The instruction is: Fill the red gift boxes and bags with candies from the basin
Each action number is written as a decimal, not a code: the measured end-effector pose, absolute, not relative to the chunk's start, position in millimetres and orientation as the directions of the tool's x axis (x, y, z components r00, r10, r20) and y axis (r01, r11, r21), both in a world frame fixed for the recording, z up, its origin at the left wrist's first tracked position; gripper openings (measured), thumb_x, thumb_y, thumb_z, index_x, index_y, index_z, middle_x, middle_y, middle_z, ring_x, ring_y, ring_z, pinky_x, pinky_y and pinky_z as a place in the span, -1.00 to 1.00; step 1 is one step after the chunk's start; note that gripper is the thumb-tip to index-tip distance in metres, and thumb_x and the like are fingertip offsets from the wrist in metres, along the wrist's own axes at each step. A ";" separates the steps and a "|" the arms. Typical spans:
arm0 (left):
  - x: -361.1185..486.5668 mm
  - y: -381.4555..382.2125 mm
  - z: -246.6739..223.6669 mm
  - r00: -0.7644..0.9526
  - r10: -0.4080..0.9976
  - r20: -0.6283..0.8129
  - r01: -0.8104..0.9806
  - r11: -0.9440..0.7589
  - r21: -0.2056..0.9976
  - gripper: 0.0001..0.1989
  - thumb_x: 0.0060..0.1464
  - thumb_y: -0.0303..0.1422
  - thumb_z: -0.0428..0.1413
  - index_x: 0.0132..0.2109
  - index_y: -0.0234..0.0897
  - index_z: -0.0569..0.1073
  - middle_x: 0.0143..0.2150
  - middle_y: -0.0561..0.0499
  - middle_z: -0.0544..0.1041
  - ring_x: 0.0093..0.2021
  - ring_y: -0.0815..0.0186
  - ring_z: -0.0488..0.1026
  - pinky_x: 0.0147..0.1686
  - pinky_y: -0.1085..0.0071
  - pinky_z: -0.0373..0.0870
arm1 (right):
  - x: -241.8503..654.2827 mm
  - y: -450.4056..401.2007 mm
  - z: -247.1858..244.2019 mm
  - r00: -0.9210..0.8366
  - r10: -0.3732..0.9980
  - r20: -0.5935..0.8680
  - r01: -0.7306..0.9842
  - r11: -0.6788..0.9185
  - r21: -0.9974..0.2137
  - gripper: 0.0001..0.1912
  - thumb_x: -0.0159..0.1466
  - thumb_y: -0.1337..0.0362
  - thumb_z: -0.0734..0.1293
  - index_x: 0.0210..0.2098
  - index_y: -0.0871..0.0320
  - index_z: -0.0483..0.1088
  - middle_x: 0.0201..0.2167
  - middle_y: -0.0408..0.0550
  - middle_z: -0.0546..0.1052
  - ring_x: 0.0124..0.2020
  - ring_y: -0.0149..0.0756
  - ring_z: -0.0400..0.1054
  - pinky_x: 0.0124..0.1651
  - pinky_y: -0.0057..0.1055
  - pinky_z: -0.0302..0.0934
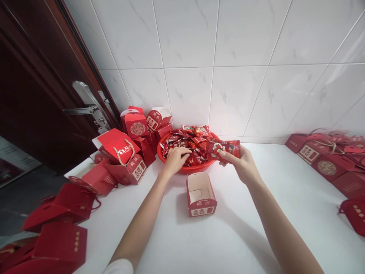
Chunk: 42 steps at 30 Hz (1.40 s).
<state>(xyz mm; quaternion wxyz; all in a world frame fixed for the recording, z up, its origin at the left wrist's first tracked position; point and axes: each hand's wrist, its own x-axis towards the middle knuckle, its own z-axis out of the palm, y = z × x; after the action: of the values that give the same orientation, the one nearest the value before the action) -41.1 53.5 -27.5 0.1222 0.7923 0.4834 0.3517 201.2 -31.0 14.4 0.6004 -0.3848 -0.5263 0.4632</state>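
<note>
A red basin [196, 168] full of small red wrapped packets [201, 131] stands against the wall. My left hand [177, 158] reaches over its front left edge, fingers bent among the packets; whether it grips one I cannot make out. My right hand [241, 161] holds red wrapped packets [221, 149] between thumb and fingers at the basin's right side. In front of the basin an open red box [201, 196] sits upright on the white table, its pale inside showing and nothing in it.
Red boxes [137, 171], several of them open, line the table's left side. More red boxes [327, 165] stand at the right. A tiled wall [188, 91] rises behind the white table [242, 236]. A dark door [37, 76] is at the left.
</note>
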 end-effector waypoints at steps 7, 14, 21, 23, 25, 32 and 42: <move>-38.0 53.1 -16.2 0.072 0.917 0.393 -0.023 -0.392 0.920 -0.71 0.07 -0.11 0.23 -0.23 -0.23 0.44 -0.31 0.04 0.60 -0.41 0.25 0.61 -0.22 0.29 0.53 | 200.1 -29.5 13.2 0.017 0.964 0.265 -0.155 0.265 -0.952 -0.60 0.05 0.06 0.59 -0.30 0.18 0.46 -0.37 -0.03 0.60 -0.48 -0.30 0.41 -0.41 -0.32 0.30; -33.0 31.5 4.6 0.140 0.885 0.443 -0.315 -0.385 0.868 -0.71 0.01 -0.13 0.29 -0.30 -0.27 0.49 -0.09 -0.09 0.63 -0.20 0.21 0.62 -0.10 0.25 0.54 | 194.9 -30.5 13.5 -0.007 0.970 0.243 -0.163 0.239 -0.957 -0.60 0.05 0.05 0.59 -0.30 0.17 0.47 -0.38 -0.02 0.61 -0.48 -0.29 0.41 -0.41 -0.32 0.30; -27.6 12.4 13.5 0.057 0.781 0.622 -0.082 -0.618 0.782 -0.75 -0.04 -0.30 0.36 -0.23 -0.26 0.51 0.05 -0.10 0.56 -0.23 0.35 0.56 -0.20 0.42 0.54 | 190.1 -33.7 14.0 -0.007 0.973 0.232 -0.177 0.227 -0.958 -0.61 0.04 0.06 0.59 -0.31 0.17 0.47 -0.41 -0.06 0.58 -0.48 -0.30 0.39 -0.42 -0.32 0.32; -25.4 9.4 14.6 0.063 0.775 0.629 -0.057 -0.626 0.778 -0.69 -0.05 -0.31 0.37 -0.15 -0.25 0.52 0.15 -0.13 0.50 -0.25 0.38 0.56 -0.19 0.40 0.56 | 188.8 -34.1 13.7 -0.009 0.974 0.228 -0.181 0.223 -0.958 -0.60 0.04 0.05 0.59 -0.31 0.17 0.47 -0.42 -0.07 0.58 -0.49 -0.31 0.39 -0.42 -0.32 0.32; -23.4 8.5 14.5 0.053 0.779 0.625 -0.038 -0.623 0.781 -0.64 -0.05 -0.30 0.37 -0.09 -0.24 0.52 0.13 -0.13 0.52 -0.25 0.37 0.56 -0.17 0.38 0.58 | 187.9 -34.2 13.2 -0.013 0.973 0.231 -0.186 0.224 -0.957 -0.59 0.03 0.05 0.60 -0.30 0.17 0.48 -0.41 -0.06 0.58 -0.49 -0.31 0.38 -0.42 -0.32 0.33; -20.7 7.0 12.5 0.035 0.817 0.576 0.010 -0.577 0.817 -0.52 -0.04 -0.24 0.36 0.04 -0.26 0.55 -0.07 -0.10 0.64 -0.18 0.24 0.60 -0.08 0.26 0.61 | 186.5 -34.3 13.5 -0.013 0.972 0.236 -0.185 0.229 -0.955 -0.57 0.01 0.03 0.61 -0.30 0.16 0.48 -0.37 -0.03 0.60 -0.46 -0.28 0.41 -0.41 -0.32 0.34; -17.0 -3.0 16.6 0.029 0.852 0.523 0.004 -0.523 0.852 -0.57 -0.06 -0.25 0.36 -0.01 -0.28 0.58 -0.06 -0.10 0.64 -0.18 0.25 0.59 -0.07 0.28 0.60 | 185.8 -35.0 14.5 -0.020 0.979 0.201 -0.220 0.192 -0.956 -0.58 0.00 0.03 0.61 -0.29 0.17 0.54 -0.35 -0.01 0.62 -0.40 -0.23 0.45 -0.30 -0.27 0.38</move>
<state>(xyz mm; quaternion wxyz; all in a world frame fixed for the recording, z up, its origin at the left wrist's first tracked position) -17.0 -3.0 16.6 0.3491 0.6267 0.3412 0.6074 185.8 -35.0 14.5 0.5883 -0.3796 -0.5000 0.5097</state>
